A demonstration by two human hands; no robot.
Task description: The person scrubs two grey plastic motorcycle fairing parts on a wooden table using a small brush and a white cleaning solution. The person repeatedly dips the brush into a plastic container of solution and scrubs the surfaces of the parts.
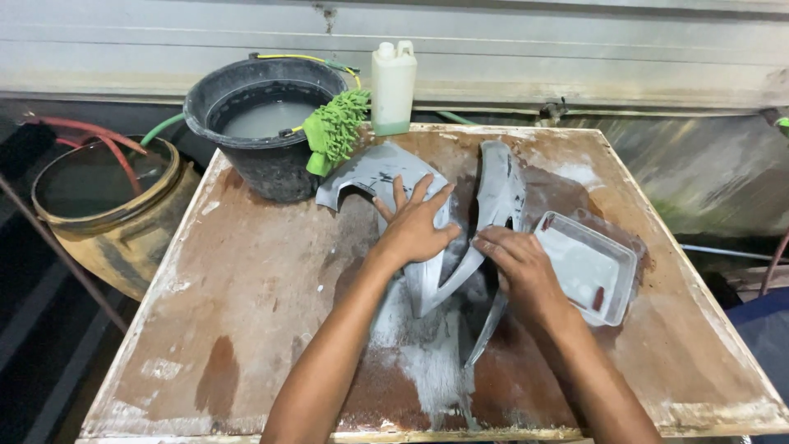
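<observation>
We press our left hand [413, 226] flat, fingers spread, on the grey fairing panel [460, 222] mid-bench | our right hand [518, 271] pinches its lower strip | clear tray [612, 284] just right | black bucket [267, 123] at far-left corner.

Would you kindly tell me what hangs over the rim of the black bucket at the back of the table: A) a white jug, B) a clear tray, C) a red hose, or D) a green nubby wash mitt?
D: a green nubby wash mitt drapes over the rim of the black bucket, beside the grey panel under both hands.
</observation>
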